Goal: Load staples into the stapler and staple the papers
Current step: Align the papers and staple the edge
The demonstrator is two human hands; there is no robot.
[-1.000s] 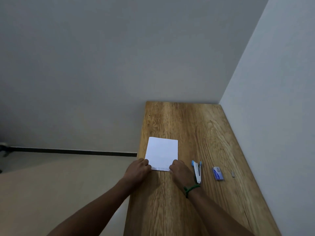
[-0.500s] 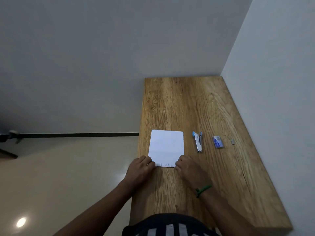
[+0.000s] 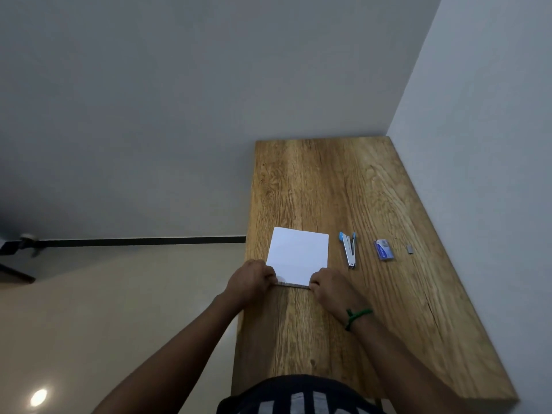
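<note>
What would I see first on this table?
The white papers stand out on the wooden table, with the left hand and right hand holding their near corners. To the right lie a stapler, a small blue box and a tiny grey piece, in a row.

Left hand (image 3: 251,279), right hand (image 3: 332,286) — on papers (image 3: 298,252)
</note>
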